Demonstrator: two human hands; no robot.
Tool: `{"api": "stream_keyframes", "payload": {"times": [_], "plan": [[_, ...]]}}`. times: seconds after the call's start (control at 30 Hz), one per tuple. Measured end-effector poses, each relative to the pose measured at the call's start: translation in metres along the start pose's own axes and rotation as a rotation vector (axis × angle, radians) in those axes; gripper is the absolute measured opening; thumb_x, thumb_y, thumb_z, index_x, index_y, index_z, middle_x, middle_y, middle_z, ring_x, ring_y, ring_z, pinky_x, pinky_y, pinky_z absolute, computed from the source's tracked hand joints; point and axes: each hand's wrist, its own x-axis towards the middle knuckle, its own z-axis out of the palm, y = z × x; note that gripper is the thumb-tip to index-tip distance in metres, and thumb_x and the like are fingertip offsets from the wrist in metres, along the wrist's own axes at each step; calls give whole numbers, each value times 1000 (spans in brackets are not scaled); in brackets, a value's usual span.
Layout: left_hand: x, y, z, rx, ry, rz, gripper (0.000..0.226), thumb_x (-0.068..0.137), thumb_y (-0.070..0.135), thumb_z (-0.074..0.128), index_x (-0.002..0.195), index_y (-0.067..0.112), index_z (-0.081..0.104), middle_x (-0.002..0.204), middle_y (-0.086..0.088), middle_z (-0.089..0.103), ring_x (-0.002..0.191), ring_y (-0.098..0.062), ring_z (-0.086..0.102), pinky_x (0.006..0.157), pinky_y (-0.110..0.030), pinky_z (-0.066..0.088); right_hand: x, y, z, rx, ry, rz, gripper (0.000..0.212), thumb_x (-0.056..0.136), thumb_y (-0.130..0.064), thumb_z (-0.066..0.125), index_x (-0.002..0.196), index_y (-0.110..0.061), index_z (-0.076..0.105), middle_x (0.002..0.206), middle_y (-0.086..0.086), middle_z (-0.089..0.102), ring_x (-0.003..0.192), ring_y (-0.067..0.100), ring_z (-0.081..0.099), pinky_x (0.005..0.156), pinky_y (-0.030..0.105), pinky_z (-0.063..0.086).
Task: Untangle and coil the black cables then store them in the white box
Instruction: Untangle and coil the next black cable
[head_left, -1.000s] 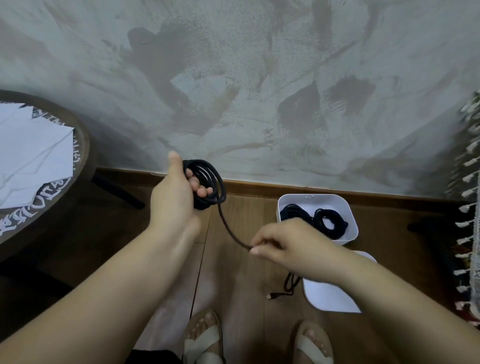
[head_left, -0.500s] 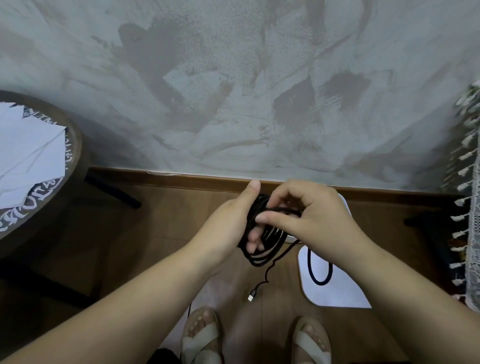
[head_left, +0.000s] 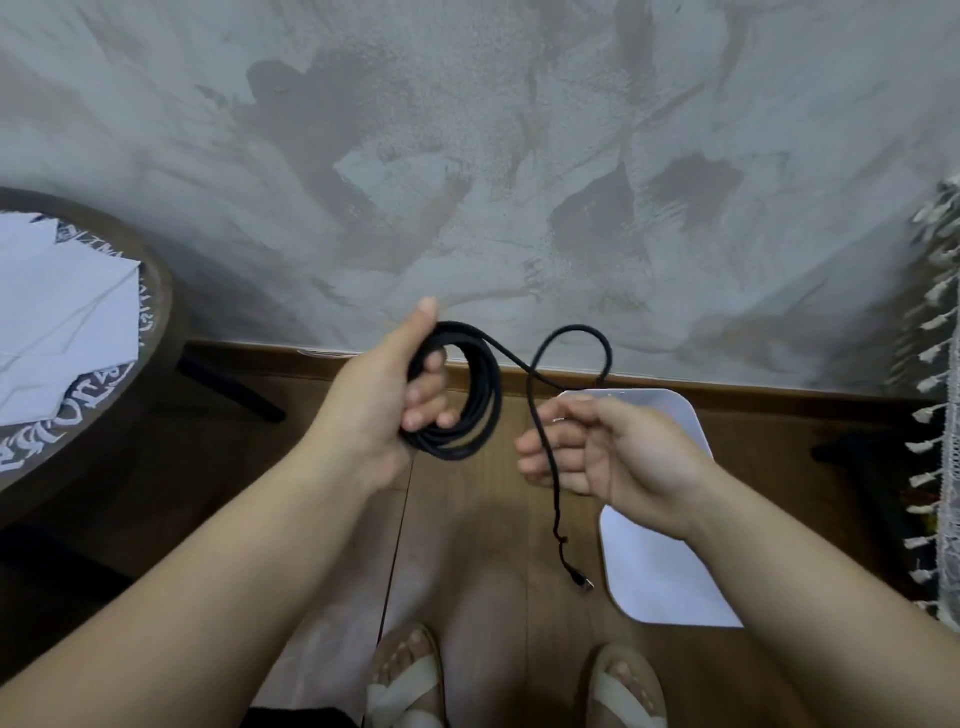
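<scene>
Above the floor (head_left: 291, 457), at mid-frame, the left hand (head_left: 384, 410) grips a coil (head_left: 480, 395) of black cable (head_left: 537, 410). Its fingers curl through the rings and its thumb stands straight up along the outer edge; how many turns the coil has is hard to count, as the strands merge into one dark band. From the top of the coil one strand runs right to the right hand (head_left: 608, 452), rises in an open loop above it, then drops across the inner side of the half-curled fingers. The hand holds it loosely; where the loop's ends meet behind the thumb is hidden. The tail hangs free below the hand and ends in a small plug (head_left: 584, 569), its type too small to tell. Just behind the right hand sits the box (head_left: 660, 408): only its far rim and one rounded corner show, and its inside is covered by the hand. A flat white slab (head_left: 665, 582) lies on the floor nearer the person, partly under the right forearm. Two sandals (head_left: 410, 691) are cut off by the bottom edge. At left a round table (head_left: 158, 291) with paper (head_left: 62, 322) runs out of frame; its lettering is unreadable. A fringe (head_left: 935, 364) is clipped at right, and a mottled grey wall (head_left: 467, 156) rises behind.
</scene>
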Motion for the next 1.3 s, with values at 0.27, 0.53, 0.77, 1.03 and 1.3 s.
{"api": "stream_keyframes", "payload": {"times": [0.27, 0.53, 0.77, 1.03, 1.3], "plan": [[3, -9, -5, 535, 186, 266, 37, 92, 27, 55, 59, 14, 44, 37, 7, 33, 33, -11, 32, 50, -27, 31, -9, 10, 28, -395, 149, -308, 12, 74, -6, 73, 79, -12, 63, 59, -2, 65, 49, 9, 57, 56, 18, 50], [2, -20, -2, 873, 138, 364, 45, 93, 37, 53, 61, 6, 45, 50, -3, 40, 42, -13, 37, 54, -28, 31, 5, -13, -12, 358, 238, -355, 17, 92, -23, 47, 77, -15, 48, 56, -6, 50, 45, 6, 41, 45, 16, 41], [0, 8, -9, 16, -243, 16, 46, 84, 41, 46, 45, 16, 42, 28, 8, 23, 21, -5, 21, 38, -19, 34, 15, -14, -60, 70, 566, -216, 27, 102, -20, 36, 79, -15, 49, 61, -1, 43, 49, 11, 33, 50, 23, 30], [12, 26, -29, -398, 96, -25, 49, 96, 40, 43, 53, 17, 40, 30, 8, 24, 23, -8, 25, 36, -13, 32, -1, 2, -37, -1272, -57, 137, 19, 97, -39, 45, 87, -29, 58, 70, -12, 58, 56, 2, 50, 59, 15, 41], [19, 4, -28, -175, 337, -65, 47, 97, 46, 43, 60, 17, 40, 36, 7, 31, 29, -7, 29, 40, -17, 37, 8, 21, -10, -1269, -153, -156, 25, 87, -37, 64, 111, -34, 60, 74, -8, 63, 71, 2, 60, 73, 21, 47]]}}
